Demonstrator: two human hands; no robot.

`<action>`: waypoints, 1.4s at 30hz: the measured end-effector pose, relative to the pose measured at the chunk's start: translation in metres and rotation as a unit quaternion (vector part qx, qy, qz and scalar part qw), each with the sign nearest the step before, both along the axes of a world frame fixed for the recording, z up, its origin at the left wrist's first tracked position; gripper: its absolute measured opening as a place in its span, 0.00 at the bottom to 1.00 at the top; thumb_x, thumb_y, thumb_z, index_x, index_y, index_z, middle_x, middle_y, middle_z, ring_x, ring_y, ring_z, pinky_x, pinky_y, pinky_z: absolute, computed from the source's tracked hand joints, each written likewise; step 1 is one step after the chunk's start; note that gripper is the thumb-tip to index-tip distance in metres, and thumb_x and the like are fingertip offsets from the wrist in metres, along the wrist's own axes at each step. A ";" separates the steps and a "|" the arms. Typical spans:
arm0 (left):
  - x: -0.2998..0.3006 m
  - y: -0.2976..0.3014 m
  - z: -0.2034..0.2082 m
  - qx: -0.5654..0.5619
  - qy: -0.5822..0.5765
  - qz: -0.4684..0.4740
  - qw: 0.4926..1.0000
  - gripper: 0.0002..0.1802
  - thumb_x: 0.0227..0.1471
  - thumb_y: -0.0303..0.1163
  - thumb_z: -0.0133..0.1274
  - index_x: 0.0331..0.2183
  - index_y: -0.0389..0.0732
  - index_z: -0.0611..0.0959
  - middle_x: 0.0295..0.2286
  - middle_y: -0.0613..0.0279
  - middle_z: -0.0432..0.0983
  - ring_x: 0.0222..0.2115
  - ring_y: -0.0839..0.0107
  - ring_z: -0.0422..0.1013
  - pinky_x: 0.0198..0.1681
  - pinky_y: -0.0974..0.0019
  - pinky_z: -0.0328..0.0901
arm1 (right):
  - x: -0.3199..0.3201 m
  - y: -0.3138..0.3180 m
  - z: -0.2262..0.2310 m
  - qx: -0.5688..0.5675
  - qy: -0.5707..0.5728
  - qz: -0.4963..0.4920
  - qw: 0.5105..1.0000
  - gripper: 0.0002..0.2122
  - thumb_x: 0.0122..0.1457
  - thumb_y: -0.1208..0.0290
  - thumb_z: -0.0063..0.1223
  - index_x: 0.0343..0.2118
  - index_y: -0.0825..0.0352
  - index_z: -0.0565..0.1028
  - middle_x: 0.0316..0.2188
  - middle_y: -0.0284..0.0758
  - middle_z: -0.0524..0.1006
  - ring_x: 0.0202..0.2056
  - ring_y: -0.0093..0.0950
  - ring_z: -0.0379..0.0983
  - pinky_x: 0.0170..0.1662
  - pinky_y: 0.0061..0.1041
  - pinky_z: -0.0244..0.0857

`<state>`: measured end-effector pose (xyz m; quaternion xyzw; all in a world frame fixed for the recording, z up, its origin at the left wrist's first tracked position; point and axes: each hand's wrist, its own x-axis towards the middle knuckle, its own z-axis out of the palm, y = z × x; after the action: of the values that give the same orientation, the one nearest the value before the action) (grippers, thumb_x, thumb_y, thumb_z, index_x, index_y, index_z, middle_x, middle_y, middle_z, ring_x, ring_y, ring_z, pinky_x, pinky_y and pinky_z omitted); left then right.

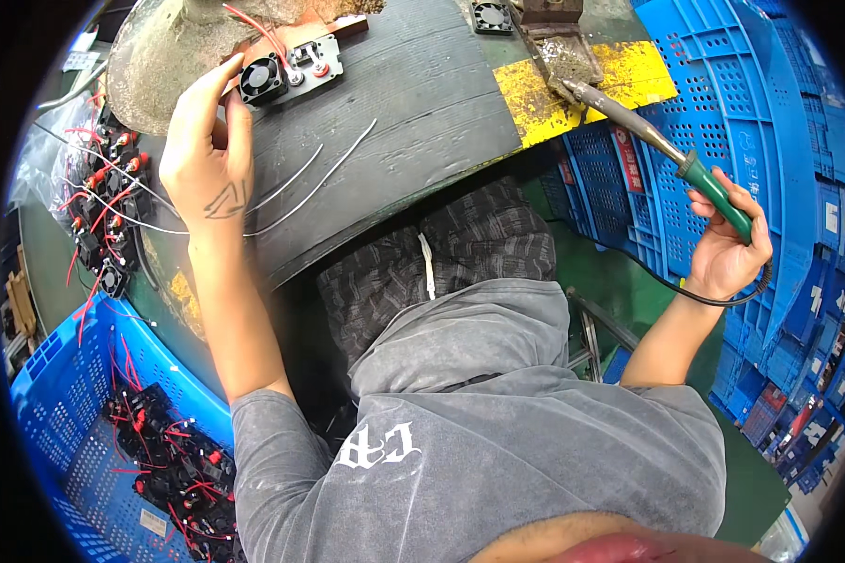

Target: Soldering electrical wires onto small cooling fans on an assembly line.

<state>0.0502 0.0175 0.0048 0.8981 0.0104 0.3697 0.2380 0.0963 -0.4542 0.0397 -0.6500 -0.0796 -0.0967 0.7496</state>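
Observation:
My left hand (208,155) pinches the left edge of a small fan assembly (263,79) between thumb and fingers. This part has a black fan, a pale plate with terminals and two red wires, and it lies on the dark mat against a brown block. My right hand (734,246) is wrapped round the green handle of a soldering iron (714,199). The iron's metal tip points up and left, at a worn metal stand (569,62) on the bench; whether they touch I cannot tell. Bare solder wire (333,167) lies across the mat in front of the assembly.
Several fan assemblies with red wires (108,211) are heaped on the bench's left side. A blue crate (61,427) at lower left holds more. Blue perforated crates (714,70) stand at right. Another black fan (491,17) lies at the far edge. The iron's black cord (662,281) hangs at right.

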 end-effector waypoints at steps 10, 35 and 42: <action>-0.001 -0.001 0.002 -0.002 0.019 0.002 1.000 0.17 0.47 0.20 0.54 0.42 0.43 0.81 0.34 0.63 0.78 0.15 0.81 0.61 0.21 0.77 0.60 | 0.005 -0.007 0.011 -0.043 -0.024 0.061 0.997 0.22 0.60 0.60 0.33 0.37 0.76 0.75 0.42 0.60 0.72 0.31 0.47 0.77 0.38 0.39 0.74; -0.001 -0.001 0.002 -0.011 0.027 0.000 1.000 0.15 0.49 0.22 0.54 0.41 0.44 0.81 0.34 0.62 0.77 0.19 0.78 0.66 0.24 0.76 0.63 | 0.015 0.008 0.014 -0.071 -0.031 0.014 0.997 0.22 0.58 0.61 0.37 0.35 0.80 0.74 0.38 0.59 0.73 0.29 0.48 0.77 0.35 0.37 0.76; -0.004 -0.001 0.004 -0.023 0.036 0.001 0.999 0.15 0.49 0.23 0.54 0.42 0.43 0.80 0.35 0.62 0.77 0.23 0.76 0.69 0.26 0.75 0.64 | 0.016 0.008 0.021 -0.115 -0.041 0.047 0.991 0.21 0.58 0.61 0.38 0.37 0.78 0.75 0.40 0.59 0.73 0.32 0.48 0.77 0.36 0.36 0.76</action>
<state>0.0463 0.0167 0.0085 0.9053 0.0280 0.3369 0.2574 0.1121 -0.4466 0.0612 -0.7226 -0.1517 -0.0780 0.6698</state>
